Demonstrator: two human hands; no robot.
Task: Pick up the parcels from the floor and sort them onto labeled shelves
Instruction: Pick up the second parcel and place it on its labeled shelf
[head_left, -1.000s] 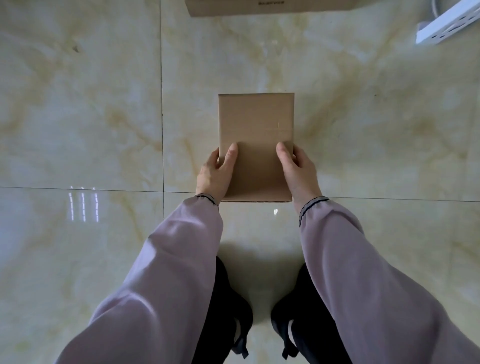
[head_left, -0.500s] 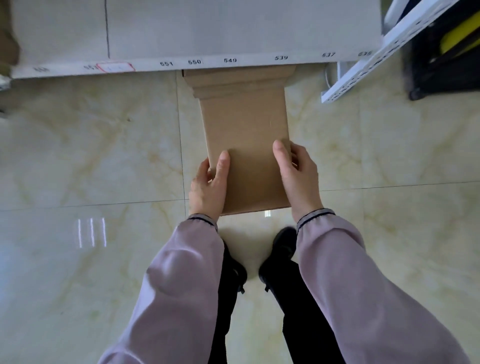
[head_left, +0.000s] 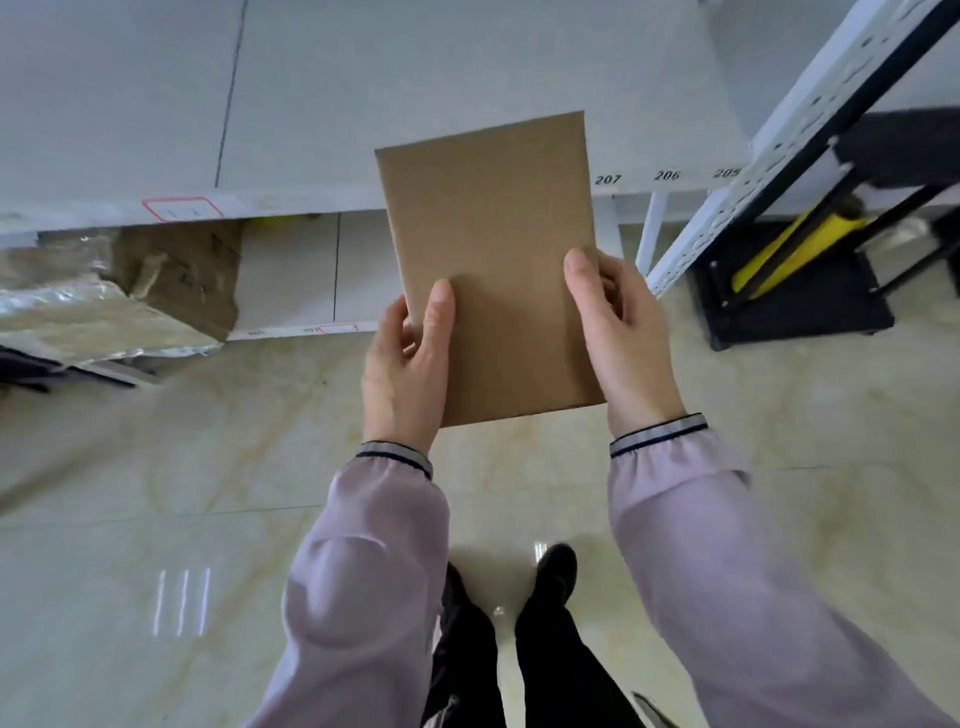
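Both hands clamp parcel (head_left: 493, 270) at near long edges: left hand (head_left: 402, 374) thumb on top, fingers under; right hand (head_left: 621, 332) likewise. Parcel: flat plain brown cardboard, matte, sharp corners, held in air before white shelf (head_left: 311, 130). Judged light, stiff, not slippery; edge grip near middle suits it. Shelf lip carries number labels (head_left: 666, 175). Below: crumpled wrapped package (head_left: 104, 306). Glossy marble floor (head_left: 156, 467).

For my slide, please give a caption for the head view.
Both hands, left and right, hold a flat cardboard parcel before numbered shelves.
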